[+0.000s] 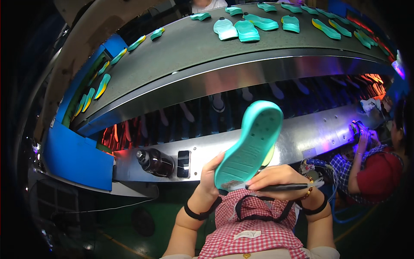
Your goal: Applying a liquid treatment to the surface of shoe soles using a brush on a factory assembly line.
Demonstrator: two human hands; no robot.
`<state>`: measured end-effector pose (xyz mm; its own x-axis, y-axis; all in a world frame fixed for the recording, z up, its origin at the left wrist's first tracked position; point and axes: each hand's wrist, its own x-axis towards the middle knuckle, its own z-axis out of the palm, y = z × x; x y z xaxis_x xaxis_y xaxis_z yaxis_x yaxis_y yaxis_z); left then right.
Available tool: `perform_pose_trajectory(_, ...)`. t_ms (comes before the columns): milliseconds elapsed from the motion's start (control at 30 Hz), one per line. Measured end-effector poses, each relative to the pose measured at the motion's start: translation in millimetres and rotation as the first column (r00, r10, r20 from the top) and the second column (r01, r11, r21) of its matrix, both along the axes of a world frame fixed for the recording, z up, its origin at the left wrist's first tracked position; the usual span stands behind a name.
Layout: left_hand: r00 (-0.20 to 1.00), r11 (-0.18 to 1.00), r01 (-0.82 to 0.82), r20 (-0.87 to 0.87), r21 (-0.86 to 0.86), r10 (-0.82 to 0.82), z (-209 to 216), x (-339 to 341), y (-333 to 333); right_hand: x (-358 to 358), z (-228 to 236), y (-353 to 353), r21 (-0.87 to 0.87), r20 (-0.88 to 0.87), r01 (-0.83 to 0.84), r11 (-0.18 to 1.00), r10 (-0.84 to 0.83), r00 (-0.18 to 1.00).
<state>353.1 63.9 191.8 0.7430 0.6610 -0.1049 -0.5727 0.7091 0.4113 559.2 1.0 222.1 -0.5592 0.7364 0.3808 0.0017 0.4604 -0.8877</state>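
Upright before me stands a teal shoe sole (250, 146), its textured underside with small round dents facing up at me. My left hand (211, 175) grips it by the left edge near its lower end. In my right hand (278, 179) is a slim black-handled brush (284, 187), held level, its pale tip touching the lower end of the sole. A strip of yellow-green shows behind the sole's right edge, above my right fingers; I cannot tell whether it is a second piece. The fingers behind the sole are hidden.
A dark bottle (155, 162) lies tilted on the metal ledge (129, 166) beside a black slotted holder (184, 164). Beyond, a conveyor belt (181, 47) carries several teal and yellow soles (247, 31). Shoe parts sit on the lower tier. At right, a co-worker (375, 172) handles a shoe.
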Motion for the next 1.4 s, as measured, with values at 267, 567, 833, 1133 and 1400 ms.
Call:
perform_pose_trajectory(267,0.896,0.954,0.3,-0.349,0.018,-0.275,-3.6,1.4,3.0,22.0,3.7,11.9,0.056,0.251,-0.2,0.978,0.18,0.951)
perform_pose_trajectory(567,0.832,0.947,0.322,-0.48,0.009,-0.279,-7.6,-4.9,3.3,38.4,2.5,11.7,0.061,0.402,-0.233,0.971,0.189,0.896)
perform_pose_trajectory(833,0.807,0.959,0.284,-0.541,0.004,-0.237,-5.8,-14.6,3.7,51.0,-8.8,15.2,0.073,0.312,-0.137,0.988,0.108,0.944)
perform_pose_trajectory(1133,0.927,0.992,0.124,-0.355,-0.02,-0.123,-20.2,-15.7,4.4,36.3,-14.4,3.4,-0.373,0.147,0.009,0.928,0.049,0.988)
perform_pose_trajectory(1400,0.988,0.993,0.054,-0.135,-0.109,-0.069,-47.7,-0.9,0.0,-2.4,-66.0,-2.2,-0.41,-0.051,0.296,0.862,-0.346,0.937)
